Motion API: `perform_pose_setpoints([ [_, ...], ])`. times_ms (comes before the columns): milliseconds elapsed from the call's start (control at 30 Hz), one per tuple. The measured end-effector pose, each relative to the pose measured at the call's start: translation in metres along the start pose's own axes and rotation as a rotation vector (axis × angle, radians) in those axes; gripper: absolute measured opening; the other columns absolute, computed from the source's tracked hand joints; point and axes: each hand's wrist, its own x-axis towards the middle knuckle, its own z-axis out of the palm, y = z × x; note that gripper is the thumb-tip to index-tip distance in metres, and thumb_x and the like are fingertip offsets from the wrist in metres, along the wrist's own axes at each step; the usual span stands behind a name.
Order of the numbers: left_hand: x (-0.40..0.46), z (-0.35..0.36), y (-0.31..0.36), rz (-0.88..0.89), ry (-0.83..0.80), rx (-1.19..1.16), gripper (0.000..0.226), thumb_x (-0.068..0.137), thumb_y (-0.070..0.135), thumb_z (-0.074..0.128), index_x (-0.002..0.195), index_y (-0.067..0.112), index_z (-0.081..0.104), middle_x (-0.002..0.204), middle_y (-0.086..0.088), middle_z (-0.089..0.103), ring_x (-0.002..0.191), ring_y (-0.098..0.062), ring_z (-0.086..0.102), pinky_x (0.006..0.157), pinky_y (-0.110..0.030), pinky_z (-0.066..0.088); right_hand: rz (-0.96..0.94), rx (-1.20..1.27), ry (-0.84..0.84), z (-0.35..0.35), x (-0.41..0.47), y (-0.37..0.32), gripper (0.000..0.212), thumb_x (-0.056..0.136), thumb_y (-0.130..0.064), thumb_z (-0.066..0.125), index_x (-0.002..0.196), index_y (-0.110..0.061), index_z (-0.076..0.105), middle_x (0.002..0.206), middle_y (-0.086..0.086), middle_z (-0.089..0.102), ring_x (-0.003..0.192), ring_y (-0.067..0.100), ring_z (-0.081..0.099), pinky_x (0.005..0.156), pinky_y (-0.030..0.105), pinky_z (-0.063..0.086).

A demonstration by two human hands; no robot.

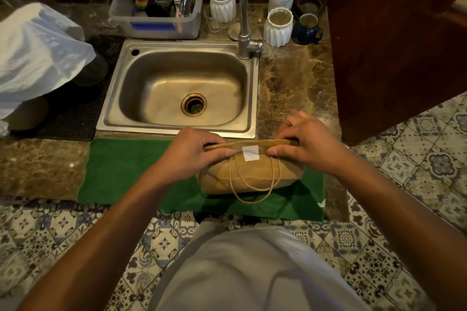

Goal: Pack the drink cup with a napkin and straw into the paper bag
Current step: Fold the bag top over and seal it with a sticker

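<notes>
Two hands: left (192,150), right (307,141) | grip: each pinching folded top | one paper bag (249,175) | one white sticker (250,153)

Matt brown kraft paper on the bag (249,175), with twisted paper-cord handles and a smooth white sticker (250,153). Beneath it, nappy green cloth for the towel (126,171). At twelve o'clock, brushed steel sink (177,88), glossy chrome tap (241,7); polished veined marble counter (295,78).

the paper bag (249,175) stands on a green towel (126,171) just before the steel sink (177,88). the left hand (192,151) and right hand (308,144) pinch its folded top at either end, a white sticker (250,153) between them (twine handles hang down the front).
</notes>
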Motion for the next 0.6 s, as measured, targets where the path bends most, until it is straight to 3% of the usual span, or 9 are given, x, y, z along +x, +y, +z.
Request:
perform_pose_setpoints([
  [167, 0.001, -0.001, 0.003, -0.013, 0.004, -0.017, 0.024, 0.083, 0.042, 0.075, 0.1, 0.026, 0.081, 0.087, 0.017, 0.077, 0.081, 0.001, 0.07, 0.072, -0.036, 0.058, 0.02, 0.065, 0.034, -0.005, -0.011, 0.013, 0.038, 0.081, -0.054, 0.066, 0.094, -0.022, 0.082, 0.095, -0.009, 0.067, 0.098, 0.021, 0.054, 0.081, 0.046, 0.047],
  [367, 0.002, -0.005, 0.001, -0.061, -0.002, -0.019, 0.024, 0.083, 0.043, 0.075, 0.1, 0.028, 0.081, 0.088, 0.016, 0.078, 0.081, 0.0, 0.07, 0.073, -0.037, 0.058, 0.057, 0.032, 0.102, -0.002, -0.012, 0.015, 0.023, 0.082, -0.044, 0.074, 0.095, -0.025, 0.08, 0.122, -0.008, 0.068, 0.122, 0.02, 0.049, 0.097, 0.043, 0.042],
  [600, -0.006, -0.011, -0.007, -0.153, 0.016, -0.102, 0.024, 0.078, 0.046, 0.075, 0.093, 0.028, 0.081, 0.085, 0.011, 0.078, 0.083, -0.008, 0.071, 0.078, -0.044, 0.058, 0.101, 0.088, 0.226, -0.001, -0.025, 0.031, 0.038, 0.078, -0.06, 0.066, 0.089, -0.026, 0.079, 0.106, -0.012, 0.072, 0.117, 0.018, 0.056, 0.098, 0.05, 0.047],
])
